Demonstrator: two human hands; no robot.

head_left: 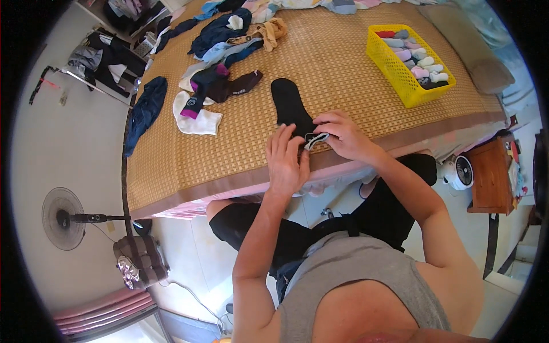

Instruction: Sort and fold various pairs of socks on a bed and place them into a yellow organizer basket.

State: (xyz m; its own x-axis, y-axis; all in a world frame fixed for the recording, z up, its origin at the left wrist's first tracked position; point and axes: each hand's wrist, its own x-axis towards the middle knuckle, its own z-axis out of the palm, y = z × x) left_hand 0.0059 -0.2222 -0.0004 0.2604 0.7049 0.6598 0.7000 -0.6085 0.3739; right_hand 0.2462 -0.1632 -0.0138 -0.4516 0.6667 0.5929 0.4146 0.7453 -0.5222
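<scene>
A black sock lies flat on the woven mat near the bed's front edge, its toe pointing away from me. Its cuff is turned back near me, showing a pale grey-white inner side. My left hand has its fingertips on the sock's left side, with thumb and forefinger closed at the cuff. From the right, my right hand pinches the cuff between bent fingers and thumb. Whether a second sock lies under this one I cannot tell.
A yellow plastic basket of rolled socks stands at the back right. Loose socks, dark and white, lie to the left. Clothes are heaped behind them. A standing fan is left, a small white fan right.
</scene>
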